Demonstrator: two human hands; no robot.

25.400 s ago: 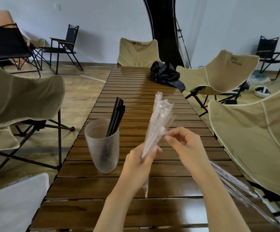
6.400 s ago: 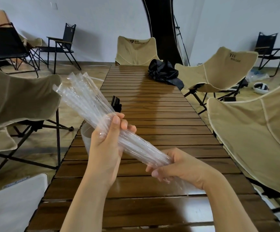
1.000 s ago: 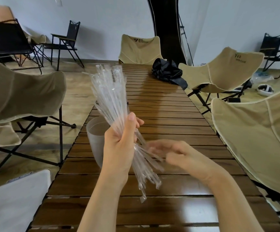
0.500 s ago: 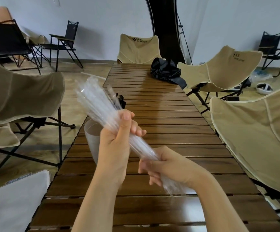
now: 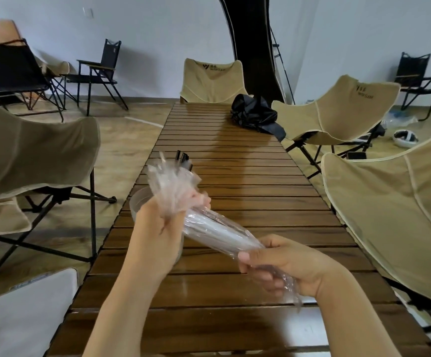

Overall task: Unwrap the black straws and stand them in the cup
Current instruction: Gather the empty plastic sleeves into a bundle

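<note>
While the frosted cup (image 5: pixel 135 200) is standing on the desk (image 5: pixel 247 176) near its left edge, both hands are holding a bundle of clear plastic wrappers (image 5: pixel 217 228) above the slats. The left hand (image 5: pixel 155 233) is gripping the upper end, its fingers curling tight round the crumpled film, and is hiding most of the cup. The right hand (image 5: pixel 286 264) is clamping the lower end, fingers closing round it, with loose film trailing below the palm. The bundle is slanting from upper left to lower right between the hands. Black straws (image 5: pixel 182 157) are standing in the cup, only their tips showing above the wrappers. Whether the film is holding any straw cannot be told. A black bag (image 5: pixel 254 115) is lying at the desk's far right.
</note>
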